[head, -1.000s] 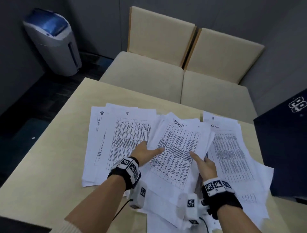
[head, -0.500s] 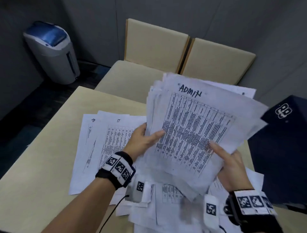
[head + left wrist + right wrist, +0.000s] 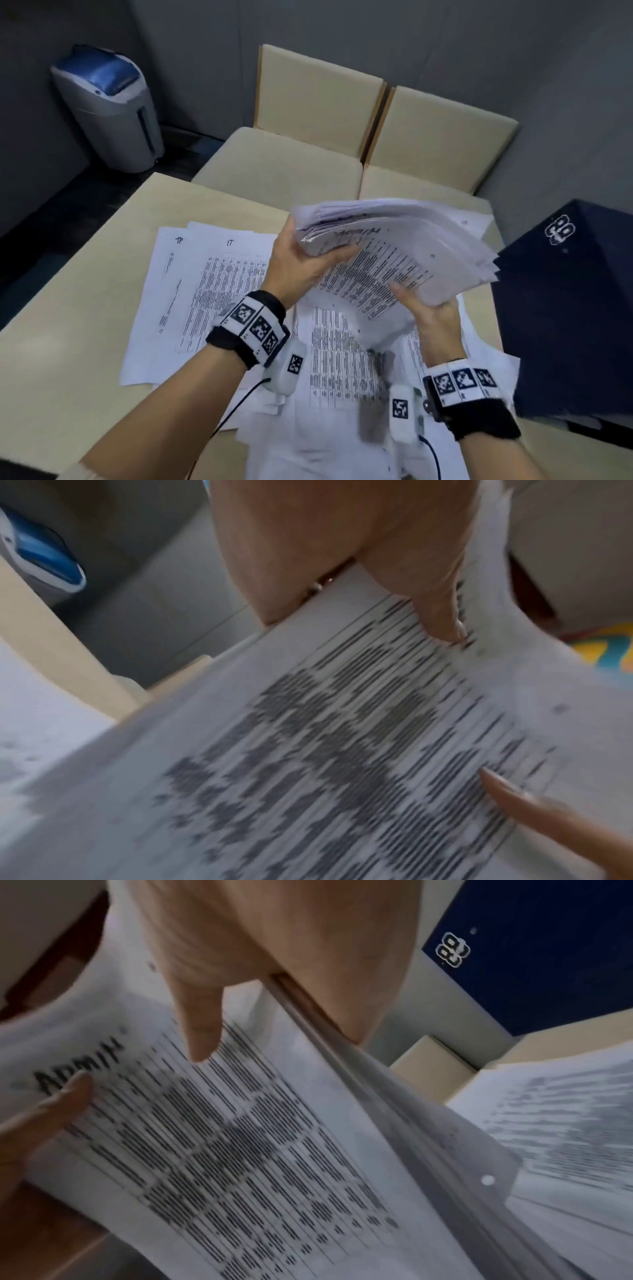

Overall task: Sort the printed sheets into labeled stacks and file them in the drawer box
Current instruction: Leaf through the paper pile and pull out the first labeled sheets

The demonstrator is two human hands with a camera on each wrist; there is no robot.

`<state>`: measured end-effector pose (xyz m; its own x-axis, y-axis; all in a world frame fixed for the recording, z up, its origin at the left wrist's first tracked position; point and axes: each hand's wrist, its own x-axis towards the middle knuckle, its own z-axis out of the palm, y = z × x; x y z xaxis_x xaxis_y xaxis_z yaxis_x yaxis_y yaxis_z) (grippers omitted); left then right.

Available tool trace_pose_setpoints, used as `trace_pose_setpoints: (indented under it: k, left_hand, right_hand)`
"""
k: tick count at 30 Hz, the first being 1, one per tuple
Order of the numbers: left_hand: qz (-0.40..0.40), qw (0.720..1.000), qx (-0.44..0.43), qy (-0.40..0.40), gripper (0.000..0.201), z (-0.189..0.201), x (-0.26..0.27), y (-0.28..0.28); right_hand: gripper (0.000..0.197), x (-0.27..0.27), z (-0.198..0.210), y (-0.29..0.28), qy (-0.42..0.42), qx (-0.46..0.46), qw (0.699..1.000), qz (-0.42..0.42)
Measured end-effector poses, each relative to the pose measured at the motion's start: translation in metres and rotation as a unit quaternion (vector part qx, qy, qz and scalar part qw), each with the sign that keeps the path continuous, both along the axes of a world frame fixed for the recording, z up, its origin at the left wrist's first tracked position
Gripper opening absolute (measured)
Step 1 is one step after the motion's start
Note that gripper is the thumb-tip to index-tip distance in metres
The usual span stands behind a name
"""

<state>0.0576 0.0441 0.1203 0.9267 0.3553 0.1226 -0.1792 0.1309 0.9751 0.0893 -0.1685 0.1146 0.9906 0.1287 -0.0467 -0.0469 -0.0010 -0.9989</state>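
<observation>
I hold a thick stack of printed sheets (image 3: 404,253) off the table (image 3: 78,308) with both hands, the stack tipped nearly flat, its loose edges fanning toward the dark blue box (image 3: 565,308) at the right. My left hand (image 3: 298,263) grips the stack's left edge, thumb lying across the top page and the other fingers hidden beneath; the left wrist view shows that thumb (image 3: 431,599) pressed onto the printed table. My right hand (image 3: 431,315) holds the near right edge the same way, thumb on top and fingers underneath, and the right wrist view shows my thumb (image 3: 202,1026) on a page headed "ADMIN" in black marker, with the tip of my left thumb touching just beside that word. Below the lifted stack, more sheets lie spread over the tabletop: a pile marked "IT" (image 3: 226,281) at the left, overlapping another sheet (image 3: 164,274) whose heading I cannot read, and a loose scatter of printed pages (image 3: 335,370) near me, between my forearms. Both wrists wear black bands with black-and-white square markers and small white camera units, each trailing a cable. The dark blue box stands on the table's right side, a white logo on its top, its near edge just beside the stack's fanned corner. Across the table's far edge stand two beige cushioned chairs (image 3: 342,137) side by side, and at the far left, on the dark floor by the grey wall, stands a grey bin (image 3: 109,109) with a blue lid.
</observation>
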Motion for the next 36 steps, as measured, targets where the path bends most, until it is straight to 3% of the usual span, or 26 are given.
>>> trace_pose_setpoints:
  k: [4, 7, 9, 11, 13, 16, 18, 20, 22, 25, 27, 29, 32, 36]
  left_hand:
    - [0.017, 0.983, 0.180, 0.022, 0.051, -0.025, 0.005, -0.007]
    - [0.085, 0.973, 0.213, 0.020, 0.028, -0.028, 0.009, -0.010]
    - [0.120, 0.979, 0.165, 0.016, 0.015, -0.019, 0.008, -0.009]
    - [0.134, 0.989, 0.065, 0.016, 0.025, -0.009, 0.006, -0.003]
    - [0.158, 0.986, -0.048, 0.003, 0.019, 0.002, 0.003, 0.007]
    - [0.148, 0.976, -0.159, 0.001, 0.032, -0.001, -0.001, 0.019]
    - [0.082, 0.978, -0.184, 0.044, 0.047, -0.012, -0.004, 0.016]
    - [0.034, 0.978, -0.178, 0.107, 0.042, -0.024, -0.011, 0.012]
    - [0.040, 0.974, -0.191, 0.113, 0.025, -0.031, -0.015, 0.022]
    - [0.062, 0.963, -0.247, 0.087, 0.034, -0.036, -0.012, 0.067]
    - [0.036, 0.974, -0.198, 0.100, 0.037, -0.033, -0.008, 0.096]
    - [-0.018, 0.989, -0.095, 0.115, 0.036, -0.030, -0.004, 0.110]
    - [-0.031, 0.993, -0.009, 0.115, 0.044, -0.021, 0.001, 0.112]
    - [-0.029, 0.993, 0.005, 0.118, 0.046, -0.032, 0.000, 0.089]
  right_hand:
    - [0.042, 0.018, -0.019, -0.001, 0.040, -0.070, 0.994, 0.078]
    - [0.030, 0.031, -0.020, -0.004, 0.036, -0.109, 0.989, 0.091]
    - [0.028, 0.033, -0.017, -0.006, 0.028, -0.114, 0.990, 0.078]
    - [0.053, 0.033, -0.024, -0.014, 0.022, -0.127, 0.991, 0.038]
    - [0.086, 0.032, -0.038, -0.024, 0.059, -0.109, 0.991, -0.042]
    - [0.103, 0.027, -0.053, -0.031, 0.215, 0.056, 0.972, -0.076]
    - [0.086, 0.026, -0.054, -0.030, 0.279, 0.168, 0.945, -0.025]
    - [0.070, 0.027, -0.052, -0.026, 0.263, 0.134, 0.955, -0.015]
    - [0.071, 0.028, -0.043, -0.024, 0.204, 0.068, 0.974, -0.074]
    - [0.047, 0.019, -0.011, -0.017, 0.061, 0.060, 0.987, -0.133]
    - [0.028, 0.008, 0.012, -0.010, -0.009, 0.053, 0.989, -0.135]
    - [0.027, 0.001, 0.019, -0.010, -0.053, 0.064, 0.988, -0.129]
    - [0.027, -0.008, 0.010, -0.014, -0.060, 0.049, 0.988, -0.137]
    - [0.038, -0.024, -0.022, -0.015, -0.002, 0.013, 0.996, -0.090]
